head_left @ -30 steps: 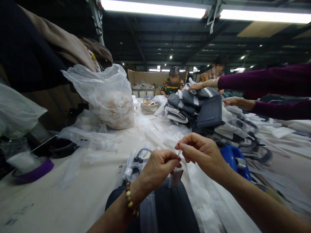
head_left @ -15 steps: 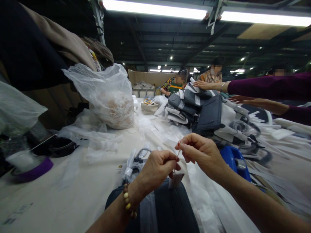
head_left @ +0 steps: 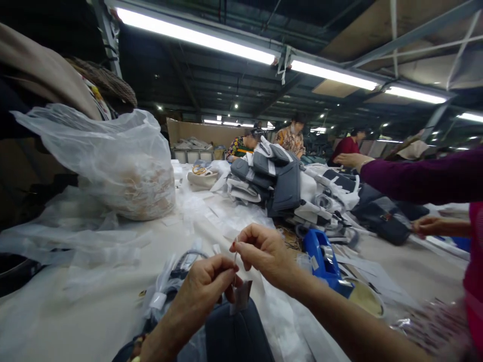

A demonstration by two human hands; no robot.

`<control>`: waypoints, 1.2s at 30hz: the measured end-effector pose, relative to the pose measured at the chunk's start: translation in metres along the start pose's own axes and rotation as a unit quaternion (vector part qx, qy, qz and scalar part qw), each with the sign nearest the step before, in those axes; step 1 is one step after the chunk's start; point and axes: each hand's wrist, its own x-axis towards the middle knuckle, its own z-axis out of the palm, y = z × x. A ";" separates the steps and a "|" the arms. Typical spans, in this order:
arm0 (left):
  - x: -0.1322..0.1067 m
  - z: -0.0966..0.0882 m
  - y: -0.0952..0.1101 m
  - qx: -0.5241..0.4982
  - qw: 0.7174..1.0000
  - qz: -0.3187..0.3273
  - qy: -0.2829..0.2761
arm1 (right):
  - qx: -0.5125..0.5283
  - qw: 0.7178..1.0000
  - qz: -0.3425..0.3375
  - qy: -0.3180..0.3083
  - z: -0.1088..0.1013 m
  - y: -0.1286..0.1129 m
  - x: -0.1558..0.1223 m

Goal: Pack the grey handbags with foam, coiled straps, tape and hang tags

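Note:
Above a dark blue bag (head_left: 237, 334) on the table, my left hand (head_left: 206, 286) pinches a thin pale string (head_left: 235, 261). My right hand (head_left: 264, 254) grips the upper part of the same string between thumb and forefinger. A small tag (head_left: 240, 297) hangs just under my left fingertips, against the bag's upper edge. Clear plastic and a white wrap (head_left: 157, 300) cover the bag's strap beside my left wrist. My forearms hide part of the bag.
A heap of dark bags (head_left: 283, 186) with white wrapping stands ahead, near a blue tape dispenser (head_left: 322, 256). At left is a full plastic bag (head_left: 132, 171). A co-worker's purple sleeve (head_left: 422, 171) reaches in from the right, one hand at a dark bag (head_left: 385, 221).
My view has swung to the right, so the scene sits further left. Both hands keep their pinch on the string. The co-worker's lower hand has shifted to a dark bag at right.

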 end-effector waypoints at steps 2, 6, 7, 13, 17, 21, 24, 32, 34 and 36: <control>0.000 0.001 -0.001 -0.005 1.000 -0.002 -0.001 | -0.002 1.000 0.002 -0.001 0.000 0.000 -0.001; -0.003 0.005 -0.001 -0.027 1.000 -0.001 -0.003 | -0.024 1.000 0.005 0.001 -0.003 0.001 -0.004; -0.004 0.006 -0.001 -0.029 1.000 0.000 -0.006 | -0.031 0.999 0.005 0.003 -0.004 0.001 -0.004; -0.008 0.009 0.003 -0.047 0.999 0.002 -0.007 | -0.041 0.999 0.003 0.009 -0.008 0.004 -0.003; -0.009 0.010 0.003 -0.045 0.999 0.000 -0.014 | -0.039 0.999 0.003 0.015 -0.009 0.005 -0.003; -0.010 0.011 0.001 -0.040 0.999 -0.003 -0.022 | -0.041 0.999 0.007 0.017 -0.009 0.007 -0.003; -0.011 0.012 0.001 -0.029 0.999 -0.010 -0.025 | -0.044 0.999 0.011 0.017 -0.010 0.008 -0.003; -0.009 0.015 -0.001 0.024 0.999 -0.020 -0.011 | -0.032 0.999 0.025 -0.004 -0.006 0.007 -0.006; -0.008 0.016 -0.004 0.040 0.999 -0.026 -0.003 | -0.037 0.999 0.023 -0.029 -0.006 0.007 -0.008; -0.005 0.017 -0.005 0.052 0.998 -0.020 0.005 | -0.064 0.997 -0.017 -0.048 -0.007 0.008 -0.009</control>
